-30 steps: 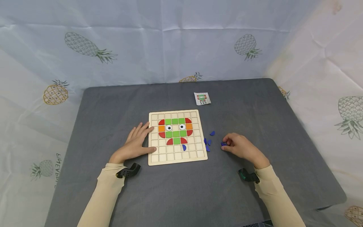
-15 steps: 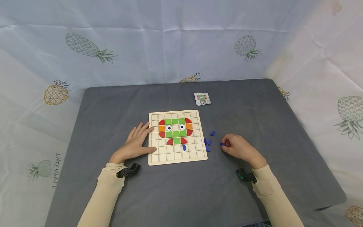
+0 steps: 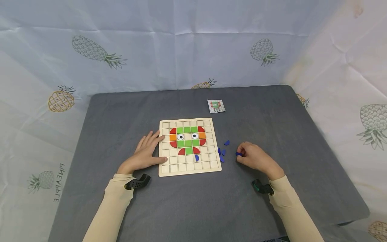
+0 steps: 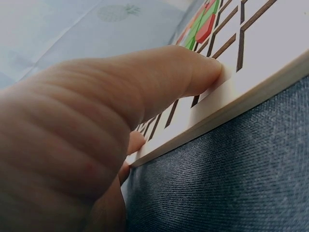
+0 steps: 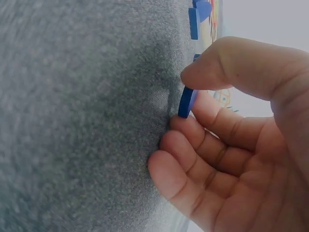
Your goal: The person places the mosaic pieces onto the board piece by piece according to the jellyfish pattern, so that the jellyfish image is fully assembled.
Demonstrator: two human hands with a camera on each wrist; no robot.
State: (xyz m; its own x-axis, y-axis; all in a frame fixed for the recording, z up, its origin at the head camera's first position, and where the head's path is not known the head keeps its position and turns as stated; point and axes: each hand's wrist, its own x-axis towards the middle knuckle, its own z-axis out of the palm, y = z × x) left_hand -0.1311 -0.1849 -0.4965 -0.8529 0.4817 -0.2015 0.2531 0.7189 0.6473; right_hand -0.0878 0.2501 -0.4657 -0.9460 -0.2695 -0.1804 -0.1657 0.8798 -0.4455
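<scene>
A pale wooden grid board (image 3: 169, 170) lies on the grey table, bearing green, red and orange tiles, two eye tiles and one blue quarter-round tile (image 3: 197, 158) below the right red piece. My left hand (image 3: 143, 156) rests at the board's left edge, fingers spread, with the thumb (image 4: 193, 72) on its surface. To the right of the board, my right hand (image 3: 257, 158) pinches a blue tile (image 5: 187, 101) between thumb and forefinger, just above the cloth. Several loose blue tiles (image 3: 226, 143) lie between that hand and the board.
Behind the board lies a small printed card (image 3: 216, 106) with a coloured grid figure. A grey cloth (image 3: 127, 107) covers the table. Pineapple-patterned curtains (image 3: 193, 50) hang at the back and sides.
My right hand has shifted slightly left and its fingers have closed around the blue tile. My left hand keeps its place on the board.
</scene>
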